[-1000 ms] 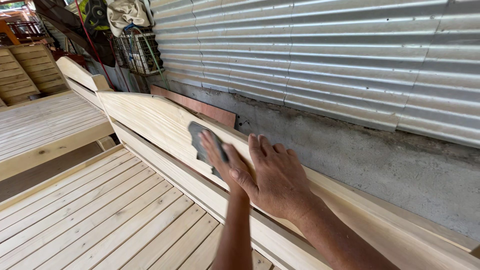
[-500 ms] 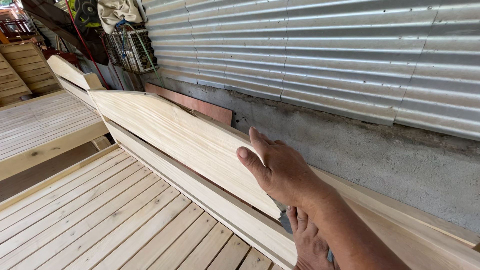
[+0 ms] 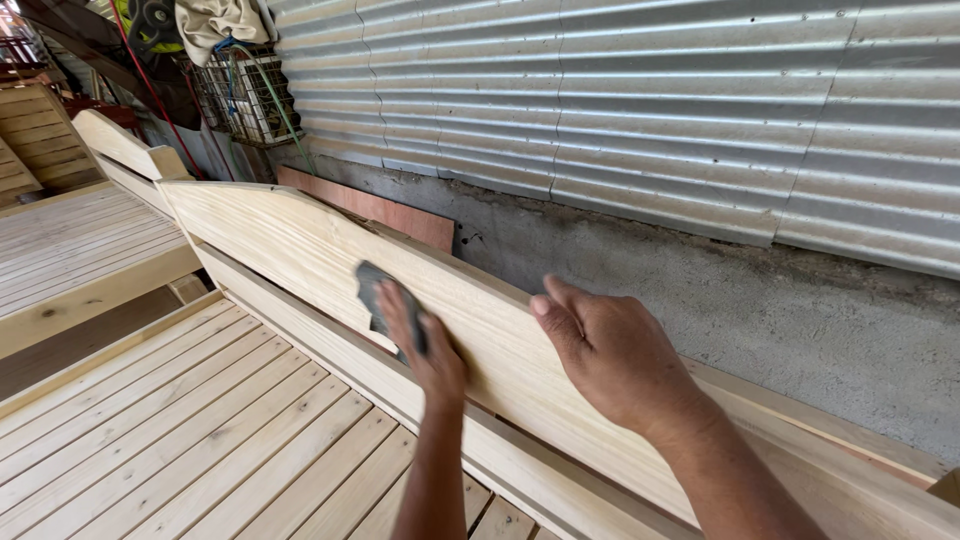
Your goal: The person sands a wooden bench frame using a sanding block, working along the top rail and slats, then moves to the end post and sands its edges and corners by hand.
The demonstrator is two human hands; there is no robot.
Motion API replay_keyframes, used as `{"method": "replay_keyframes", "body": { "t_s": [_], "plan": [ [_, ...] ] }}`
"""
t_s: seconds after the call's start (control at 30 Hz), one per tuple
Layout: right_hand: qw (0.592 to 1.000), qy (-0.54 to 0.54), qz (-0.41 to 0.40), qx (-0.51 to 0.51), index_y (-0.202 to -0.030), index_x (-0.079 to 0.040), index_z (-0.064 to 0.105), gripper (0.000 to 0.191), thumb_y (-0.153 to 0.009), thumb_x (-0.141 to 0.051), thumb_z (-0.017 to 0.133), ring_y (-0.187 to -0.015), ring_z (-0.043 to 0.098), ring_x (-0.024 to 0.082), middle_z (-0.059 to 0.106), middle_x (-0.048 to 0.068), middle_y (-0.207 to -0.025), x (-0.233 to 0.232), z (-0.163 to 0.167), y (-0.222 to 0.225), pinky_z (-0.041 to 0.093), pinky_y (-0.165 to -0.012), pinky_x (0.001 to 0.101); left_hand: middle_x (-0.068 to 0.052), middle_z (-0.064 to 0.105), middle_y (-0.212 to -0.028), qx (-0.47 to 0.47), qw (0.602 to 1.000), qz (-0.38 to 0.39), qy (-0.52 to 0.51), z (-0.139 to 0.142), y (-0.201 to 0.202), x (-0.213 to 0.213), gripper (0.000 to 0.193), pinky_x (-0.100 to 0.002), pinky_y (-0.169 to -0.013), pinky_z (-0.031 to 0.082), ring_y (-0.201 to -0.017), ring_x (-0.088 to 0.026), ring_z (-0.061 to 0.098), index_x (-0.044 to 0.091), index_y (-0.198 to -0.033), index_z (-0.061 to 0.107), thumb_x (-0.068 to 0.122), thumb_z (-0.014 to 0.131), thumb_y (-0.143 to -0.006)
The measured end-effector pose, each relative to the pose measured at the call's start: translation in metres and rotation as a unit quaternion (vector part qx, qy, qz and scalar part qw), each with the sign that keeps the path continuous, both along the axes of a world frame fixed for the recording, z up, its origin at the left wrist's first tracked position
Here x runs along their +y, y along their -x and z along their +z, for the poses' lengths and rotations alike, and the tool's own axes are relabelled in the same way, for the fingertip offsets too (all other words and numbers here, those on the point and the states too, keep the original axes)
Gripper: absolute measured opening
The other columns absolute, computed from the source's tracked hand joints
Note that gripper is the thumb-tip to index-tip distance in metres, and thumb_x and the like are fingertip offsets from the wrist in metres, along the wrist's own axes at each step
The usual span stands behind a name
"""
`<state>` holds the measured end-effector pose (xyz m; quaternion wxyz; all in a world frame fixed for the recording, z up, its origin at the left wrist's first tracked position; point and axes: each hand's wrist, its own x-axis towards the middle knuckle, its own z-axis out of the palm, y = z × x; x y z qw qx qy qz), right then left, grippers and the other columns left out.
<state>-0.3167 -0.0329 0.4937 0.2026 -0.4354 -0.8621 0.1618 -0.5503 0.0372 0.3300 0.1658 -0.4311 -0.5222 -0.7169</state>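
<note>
The left hand point(image 3: 425, 345) pressed a dark sheet of sandpaper point(image 3: 378, 290) flat against the face of the pale wooden headboard point(image 3: 290, 245), fingers closed over it, near the board's lower edge. The right hand point(image 3: 615, 355) gripped the headboard's top edge, fingers curled behind it. Slatted bed boards point(image 3: 180, 420) lay below; a corrugated metal wall point(image 3: 620, 110) stood behind.
</note>
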Motion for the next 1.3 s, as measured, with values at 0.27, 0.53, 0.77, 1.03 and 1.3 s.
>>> {"method": "replay_keyframes", "body": {
  "t_s": [0.27,0.53,0.77,1.03,1.3],
  "plan": [
    [0.991,-0.011,-0.003,0.130,-0.161,-0.010,0.032,0.088,-0.099,-0.070,0.015,-0.083,0.072,0.026,0.065,0.019,-0.081,0.025,-0.021,-0.003,0.061,-0.094,0.0441,-0.022,0.015,-0.175,0.138,0.990,0.022,-0.006,0.021,-0.123,-0.034,0.057,-0.062,-0.132,0.002,-0.164,-0.043,0.007,0.015,-0.168,0.019,0.033,0.026,-0.114],
    [0.989,0.029,0.023,0.143,-0.162,-0.017,0.025,0.089,-0.091,-0.070,0.015,-0.115,0.076,0.029,0.072,0.020,-0.125,0.029,-0.026,-0.012,0.045,-0.116,0.0469,-0.010,0.050,-0.159,0.204,0.971,-0.043,0.118,0.079,0.022,-0.043,0.042,-0.059,-0.129,0.019,-0.159,-0.036,0.027,0.021,-0.140,0.062,0.036,0.037,-0.110],
    [0.942,-0.006,0.053,0.333,-0.161,-0.014,0.027,0.083,-0.096,-0.065,0.018,-0.126,0.066,0.031,0.063,0.021,-0.138,0.027,-0.031,-0.025,0.054,-0.107,0.0451,-0.015,0.058,-0.143,0.249,0.902,0.097,0.340,0.132,0.012,-0.051,0.029,-0.059,-0.122,0.021,-0.148,-0.039,0.035,0.008,-0.123,0.064,0.023,0.046,-0.107],
    [0.887,-0.074,0.047,0.454,-0.159,-0.007,0.027,0.079,-0.104,-0.064,0.025,-0.152,0.033,0.038,0.030,0.026,-0.165,0.021,-0.046,-0.052,0.031,-0.121,0.0487,-0.017,0.066,-0.128,0.339,0.905,-0.105,0.235,0.088,-0.176,-0.109,0.029,-0.059,-0.123,0.019,-0.143,-0.037,0.045,0.002,-0.112,0.067,0.008,0.058,-0.084],
    [0.961,0.026,-0.126,0.246,-0.156,-0.022,0.041,0.093,-0.086,-0.077,0.013,-0.149,0.036,0.036,0.039,0.017,-0.160,0.004,-0.048,-0.152,0.033,-0.119,0.0514,-0.008,0.067,-0.134,0.253,0.932,-0.046,0.254,0.112,-0.099,-0.081,0.021,-0.050,-0.119,0.023,-0.143,-0.032,0.045,0.011,-0.112,0.073,0.016,0.058,-0.098]
  ]
}}
